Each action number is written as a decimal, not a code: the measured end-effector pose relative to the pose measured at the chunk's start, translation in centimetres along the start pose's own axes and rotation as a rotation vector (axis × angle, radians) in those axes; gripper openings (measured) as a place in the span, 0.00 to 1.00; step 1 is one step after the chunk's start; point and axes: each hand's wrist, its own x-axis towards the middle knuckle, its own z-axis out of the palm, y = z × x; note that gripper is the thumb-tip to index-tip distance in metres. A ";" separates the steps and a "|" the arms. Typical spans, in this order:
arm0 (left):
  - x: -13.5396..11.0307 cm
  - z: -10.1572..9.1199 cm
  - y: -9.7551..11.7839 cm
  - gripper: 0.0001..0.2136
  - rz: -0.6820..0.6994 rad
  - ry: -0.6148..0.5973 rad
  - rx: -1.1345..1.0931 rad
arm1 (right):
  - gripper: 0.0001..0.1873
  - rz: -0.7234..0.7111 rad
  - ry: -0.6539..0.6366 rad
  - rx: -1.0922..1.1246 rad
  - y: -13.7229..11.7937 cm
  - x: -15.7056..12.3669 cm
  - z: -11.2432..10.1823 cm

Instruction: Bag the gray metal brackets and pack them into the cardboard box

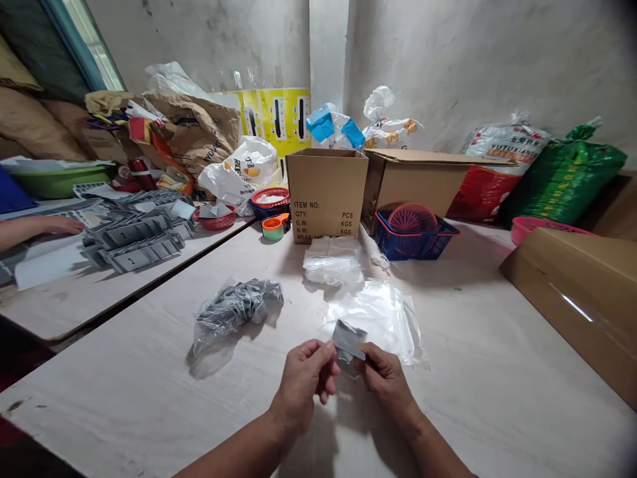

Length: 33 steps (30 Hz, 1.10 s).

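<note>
Between my two hands, above the near middle of the table, is a small grey flat piece [350, 340] with a folded or torn-looking lower edge; its exact kind does not show. My left hand [306, 375] pinches its left edge between thumb and fingertips. At the right corner, my right hand [388, 378] grips it with thumb and forefinger. Just beyond lies a stack of clear plastic bags [378, 315], with another bunch of clear bags [333, 259] behind it. To the left, a clear bag filled with grey pieces [239, 309] rests on its side.
Behind the bags stand a cardboard box [327, 192], a second carton [413, 176] and a blue basket [418, 242]. A large carton [582, 299] is at right. Across a gap, the left table holds heaped grey pieces [137, 232] and another person's hand [60, 226].
</note>
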 end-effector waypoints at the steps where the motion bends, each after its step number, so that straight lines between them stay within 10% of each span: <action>1: 0.1 -0.6 -0.1 0.09 0.126 0.077 0.072 | 0.09 0.057 0.005 0.072 0.0 0.1 -0.3; 5: 1.1 -2.4 -0.8 0.17 0.409 0.212 0.329 | 0.12 0.205 -0.040 0.305 0.2 0.3 -1.3; 23: -0.1 -0.5 -1.4 0.04 0.181 -0.030 0.387 | 0.12 0.243 0.042 0.272 -0.1 0.5 -1.7; 33: 2.3 -1.8 -1.6 0.06 0.478 0.150 0.955 | 0.05 0.194 -0.099 0.155 0.0 0.5 -1.3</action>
